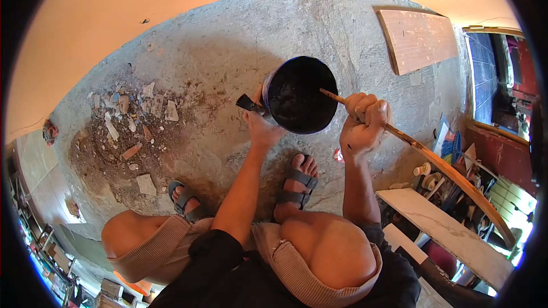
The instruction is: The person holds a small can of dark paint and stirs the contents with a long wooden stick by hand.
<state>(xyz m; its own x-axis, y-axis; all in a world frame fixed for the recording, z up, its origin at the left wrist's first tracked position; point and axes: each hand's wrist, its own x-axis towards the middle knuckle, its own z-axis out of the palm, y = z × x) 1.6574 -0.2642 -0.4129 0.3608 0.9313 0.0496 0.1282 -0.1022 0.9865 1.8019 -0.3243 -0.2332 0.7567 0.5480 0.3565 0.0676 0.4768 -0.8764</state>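
Note:
A bucket (330,115) with a dark inside and a bluish outer wall stands on the rough concrete floor in front of me. My left hand (264,130) grips its left side, with some fingers hidden behind the wall. By the thumb, a short black flat-ended piece (249,103) sticks out; whether it is a brush or part of the bucket I cannot tell. My right hand (365,124) is closed in a fist around a long wooden stick (431,158). The stick's thin end reaches over the bucket's right rim into its mouth, and its other end runs down to the right.
Rubble and broken chips (151,108) lie on the floor at the left. A wooden board (419,40) rests near the wall at the far right. Closer on the right, a pale plank (445,234) lies over cluttered items. My sandaled feet (298,179) are just below the bucket.

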